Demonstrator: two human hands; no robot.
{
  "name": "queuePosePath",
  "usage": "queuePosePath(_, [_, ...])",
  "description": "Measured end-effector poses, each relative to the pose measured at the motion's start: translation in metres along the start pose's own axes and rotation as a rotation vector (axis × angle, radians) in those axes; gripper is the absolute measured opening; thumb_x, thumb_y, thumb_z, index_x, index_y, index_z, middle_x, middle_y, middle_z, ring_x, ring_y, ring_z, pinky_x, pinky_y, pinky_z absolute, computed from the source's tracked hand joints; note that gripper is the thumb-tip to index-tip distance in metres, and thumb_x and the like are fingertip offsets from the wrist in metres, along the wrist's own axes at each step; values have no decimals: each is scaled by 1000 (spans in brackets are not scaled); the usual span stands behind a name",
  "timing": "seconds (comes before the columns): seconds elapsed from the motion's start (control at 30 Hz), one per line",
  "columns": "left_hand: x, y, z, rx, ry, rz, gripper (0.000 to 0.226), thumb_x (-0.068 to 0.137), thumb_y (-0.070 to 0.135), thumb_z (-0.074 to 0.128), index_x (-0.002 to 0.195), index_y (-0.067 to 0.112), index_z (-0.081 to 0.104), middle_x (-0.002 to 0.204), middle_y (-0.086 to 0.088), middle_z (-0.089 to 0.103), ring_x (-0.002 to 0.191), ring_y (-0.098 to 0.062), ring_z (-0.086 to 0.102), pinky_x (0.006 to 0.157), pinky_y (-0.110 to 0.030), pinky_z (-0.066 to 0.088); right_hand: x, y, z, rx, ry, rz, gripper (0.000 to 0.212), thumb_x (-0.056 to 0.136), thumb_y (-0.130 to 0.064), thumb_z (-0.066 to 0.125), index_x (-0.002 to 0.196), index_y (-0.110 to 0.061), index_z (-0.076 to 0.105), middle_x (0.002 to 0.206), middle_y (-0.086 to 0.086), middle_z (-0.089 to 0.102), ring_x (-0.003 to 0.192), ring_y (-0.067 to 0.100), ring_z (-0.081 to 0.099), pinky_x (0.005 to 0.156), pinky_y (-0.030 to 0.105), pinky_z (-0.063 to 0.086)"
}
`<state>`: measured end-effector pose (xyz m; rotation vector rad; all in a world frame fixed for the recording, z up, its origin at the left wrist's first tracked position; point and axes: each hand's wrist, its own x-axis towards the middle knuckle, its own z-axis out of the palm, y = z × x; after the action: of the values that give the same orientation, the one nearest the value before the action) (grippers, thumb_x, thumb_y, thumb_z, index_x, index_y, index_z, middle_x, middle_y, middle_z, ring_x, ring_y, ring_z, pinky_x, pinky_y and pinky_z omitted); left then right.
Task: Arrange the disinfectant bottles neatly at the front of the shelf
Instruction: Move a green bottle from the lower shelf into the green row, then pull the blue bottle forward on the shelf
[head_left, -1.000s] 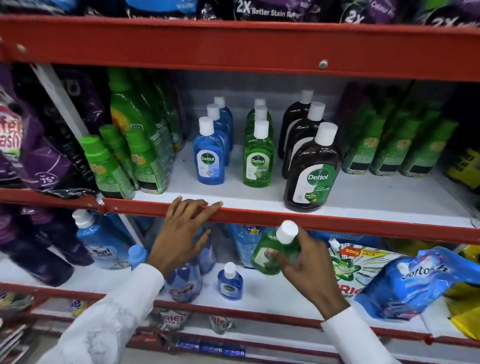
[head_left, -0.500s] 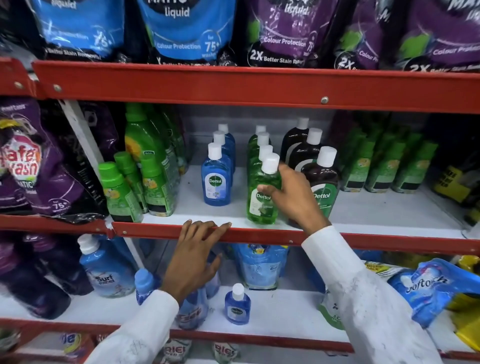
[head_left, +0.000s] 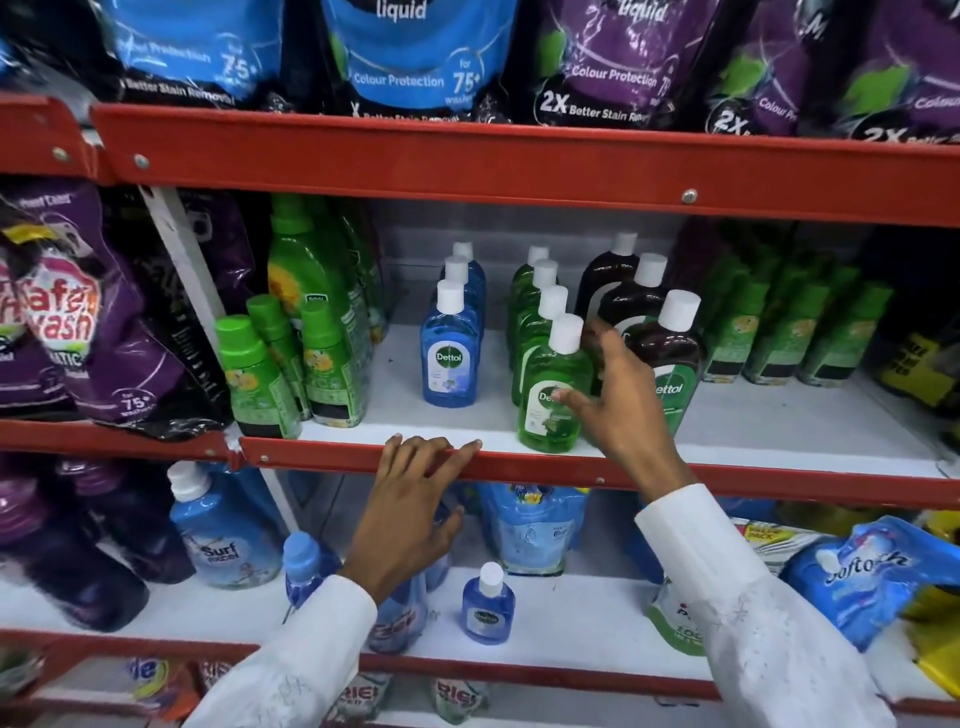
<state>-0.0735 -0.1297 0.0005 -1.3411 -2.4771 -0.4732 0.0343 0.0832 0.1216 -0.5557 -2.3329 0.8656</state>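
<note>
the right hand (head_left: 618, 400) covers the lower left of the brown dettol bottle (head_left: 670, 364) and part of its label. beside that bottle, the front green bottle (head_left: 550, 395) hides most of the three green bottles behind it. the small blue bottle (head_left: 487, 605) on the shelf below has a label too small to read. the pouches (head_left: 415, 57) above are cut off by the top edge.

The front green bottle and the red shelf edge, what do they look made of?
The front green bottle: probably clear glossy plastic, since the green liquid shows through, with an opaque white cap, likely plastic. The red shelf edge: looks like painted metal, smooth with visible rivets.
</note>
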Motion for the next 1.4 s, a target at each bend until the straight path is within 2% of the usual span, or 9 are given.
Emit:
queuePosePath(0.1, [-1,-3,-4,32,11,-10,73,81,41,58,147,40,28,132,3,50,130,-22,41,122,-54,19,-33,7,3,33,183,-122,81,78,-10,81,147,-16,39,144,5,53,131,18,53,114,35,43])
queuePosePath(0.27, [-16,-37,-11,55,71,-119,68,81,36,63,144,37,36,127,0,52,126,-26,45,122,-53,19,-99,36,48,9,319,-275,35,83,-1,70,115,-12,62,112,4,61,104,21,59,94,36,51])
queuePosePath(0.47, [-22,-39,-15,58,37,-117,74,81,35,63,147,37,30,136,-2,48,132,-27,39,123,-56,16,-135,118,136,-103,-474,110,61,69,-18,74,127,-22,54,126,0,60,116,21,57,97,26,43])
queuePosePath(0.6, [-22,-36,-14,44,36,-129,74,81,36,63,147,37,29,135,-1,47,134,-26,37,123,-56,16,-132,138,170,-103,-635,195,44,63,-30,77,104,-24,61,103,2,71,93,18,65,83,36,54])
queuePosePath(0.73, [-23,-37,-19,42,22,-112,75,82,37,62,148,38,26,135,1,46,134,-24,35,123,-55,15,-126,127,165,-121,-596,145,31,64,-26,77,91,-16,65,88,3,74,80,17,66,75,38,56])
queuePosePath(0.97, [-23,-37,-19,0,35,-111,74,81,32,63,146,37,30,135,1,48,132,-24,37,124,-54,13,-107,35,83,-64,-302,-34,40,71,-38,78,107,-27,64,94,-11,74,84,15,68,76,37,57])
queuePosePath(1.17, [-21,-34,-16,-31,86,-119,62,77,21,62,136,29,43,129,-1,53,128,-27,42,123,-56,15,-53,-66,13,168,-41,-169,41,76,-27,82,114,-24,67,98,-18,72,89,-10,66,80,8,50])
queuePosePath(1.33, [-21,-32,-20,-171,62,-176,75,70,13,47,144,18,40,142,-6,49,137,-28,35,126,-50,7,0,-88,38,61,-43,-197,36,80,-24,77,114,-20,64,100,1,77,86,20,70,81,38,57])
queuePosePath(1.4, [-21,-32,-23,-225,39,-205,78,70,8,43,147,12,35,150,-11,44,144,-31,30,126,-44,2,13,-83,57,-1,-85,-184,34,82,-23,76,112,-16,62,99,8,75,83,25,69,74,36,54])
